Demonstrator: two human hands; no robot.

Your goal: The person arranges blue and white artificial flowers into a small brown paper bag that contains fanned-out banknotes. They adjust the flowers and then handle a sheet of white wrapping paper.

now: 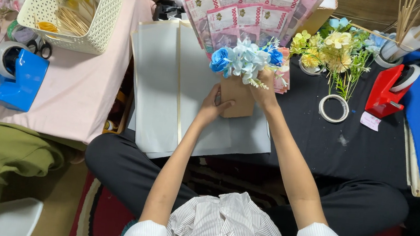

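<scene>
black table [343,154]: pale paper sheets [161,81], tape roll [334,108], red dispenser [389,91].

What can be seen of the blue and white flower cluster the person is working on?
The flower cluster is a small bunch of artificial-looking blooms: a bright blue rose at the left, pale blue and white petals in the middle, a darker blue flower at the right. It sits atop a brown paper wrap, in front of fanned pink banknotes. The right hand grips just under the blooms; the left hand presses the wrap's side, above grey paper sheets.
</scene>
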